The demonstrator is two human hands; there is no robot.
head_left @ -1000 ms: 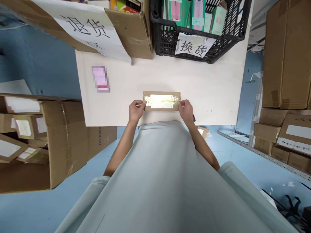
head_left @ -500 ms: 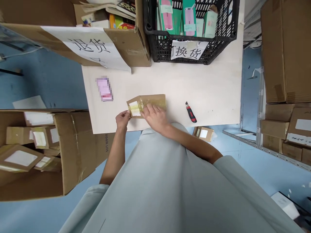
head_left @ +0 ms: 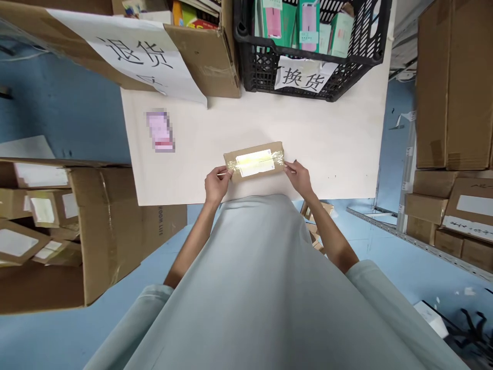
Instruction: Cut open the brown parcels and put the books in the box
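Observation:
A small taped cardboard box (head_left: 253,173) with a white label on top lies at a slight slant near the front edge of the table. My left hand (head_left: 216,183) is closed, with its fingers pinching the box's left end. At the opposite end, the fingers of my right hand (head_left: 299,178) are closed on the right edge. A small dark tip shows beside my right fingers; the rest of that object is hidden and I cannot tell whether the hand holds it.
A blurred pink item (head_left: 160,132) lies on the white table (head_left: 200,128). Behind are a carton (head_left: 204,59) of printed goods and a black crate (head_left: 265,77) of green boxes. Parcels fill a large carton (head_left: 94,231) at left. Stacked cartons (head_left: 452,82) stand right.
My right hand has moved from the box's top to its right end. The box has shifted right and turned, showing its label fully. The red-black utility knife is no longer clearly visible.

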